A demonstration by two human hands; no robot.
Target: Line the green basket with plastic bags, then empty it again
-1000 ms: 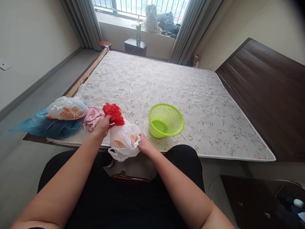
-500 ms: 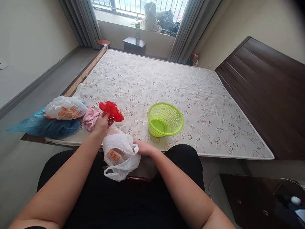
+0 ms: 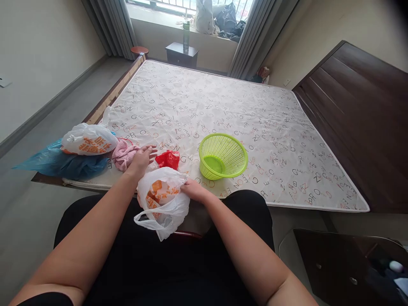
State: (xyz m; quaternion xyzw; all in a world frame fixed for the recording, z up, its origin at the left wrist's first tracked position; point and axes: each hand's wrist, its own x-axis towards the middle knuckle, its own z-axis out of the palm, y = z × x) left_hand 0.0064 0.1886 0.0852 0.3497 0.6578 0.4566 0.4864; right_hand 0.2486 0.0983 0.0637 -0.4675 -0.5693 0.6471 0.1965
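My left hand [image 3: 142,160] hovers just left of a crumpled red plastic bag [image 3: 168,160], its fingers spread with nothing between them. The red bag lies on the patterned mattress [image 3: 242,102]. With closed fingers, my right hand [image 3: 194,189] pinches the edge of a white plastic bag [image 3: 164,199] with orange print, which sits at my lap by the mattress edge. Something orange-brown shows inside that bag, too unclear to name. A green plastic basket [image 3: 223,157] stands on the mattress to the right. Beside my left hand lies a pink cloth [image 3: 123,155].
At the left corner of the bed, another white printed bag [image 3: 89,140] rests on a blue plastic bag [image 3: 63,161]. A dark headboard [image 3: 353,127] rises at the right. Low at the right is a dark cabinet [image 3: 338,267]. Beyond the bed stands a nightstand [image 3: 181,55] with a bottle [image 3: 186,36].
My left hand has let go of the red plastic bag, which now lies further right on the mattress. My right hand has lifted the white bag's edge, opening its mouth wider.
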